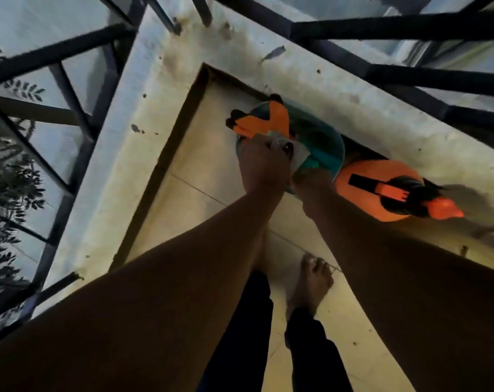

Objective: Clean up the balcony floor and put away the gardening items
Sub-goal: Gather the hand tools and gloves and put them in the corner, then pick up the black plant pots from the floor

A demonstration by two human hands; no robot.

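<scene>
A teal bucket [325, 145] stands on the floor tiles in the balcony corner. A pair of orange and black gloves [265, 120] lies over its far rim. My left hand [264, 165] reaches over the bucket's left side and grips a small pale packet [296, 155] just above the opening. My right hand [310, 181] is at the bucket's near rim, and its fingers seem curled on the edge; most of them are hidden. An orange pressure sprayer [381, 188] with a black and orange pump top stands against the bucket's right side.
A low whitish parapet [268, 58] stained with dirt wraps the corner, with a dark metal railing [410, 29] above it. Foliage shows beyond the railing at left. My bare feet [313, 284] stand on the beige tiles just behind the bucket.
</scene>
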